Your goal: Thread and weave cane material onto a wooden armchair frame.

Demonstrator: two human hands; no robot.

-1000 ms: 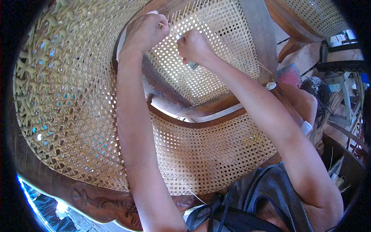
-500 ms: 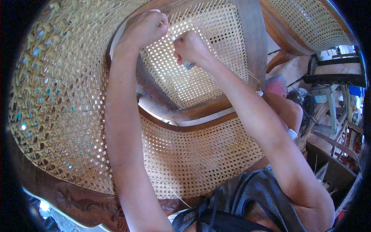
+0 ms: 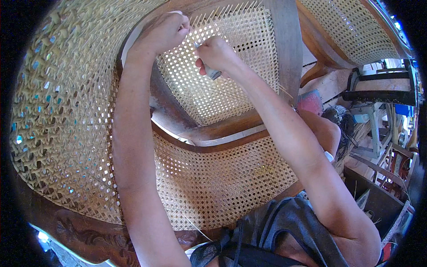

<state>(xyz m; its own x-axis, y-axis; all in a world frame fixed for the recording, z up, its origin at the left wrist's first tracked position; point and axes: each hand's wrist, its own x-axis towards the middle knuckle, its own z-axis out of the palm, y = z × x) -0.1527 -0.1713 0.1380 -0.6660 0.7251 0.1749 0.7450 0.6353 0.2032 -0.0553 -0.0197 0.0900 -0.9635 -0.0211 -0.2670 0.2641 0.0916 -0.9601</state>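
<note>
My left hand (image 3: 165, 34) is closed in a fist at the upper left edge of a woven cane panel (image 3: 222, 93). Whatever its fingers hold, if anything, is hidden. To its right, my right hand (image 3: 217, 52) grips a short tool with a grey handle (image 3: 212, 72) over the panel. The handle's end shows below the palm, and a small pale tip seems to poke out near the thumb; the tool's kind is unclear. Several cane ends (image 3: 224, 10) stick out along the panel's top edge. A curved wooden frame (image 3: 222, 130) surrounds the panel.
Cane webbing (image 3: 66, 111) curves up at the left above a carved wooden rail (image 3: 84, 233). Another caned chair (image 3: 351, 31) stands at the upper right. Below it are a black-framed seat (image 3: 378, 84), a grey wooden stand (image 3: 378, 133) and a dark wooden box (image 3: 373, 191).
The whole view has shifted slightly, with the scene sliding left. Both hands keep nearly the same places over the cane panel, still closed.
</note>
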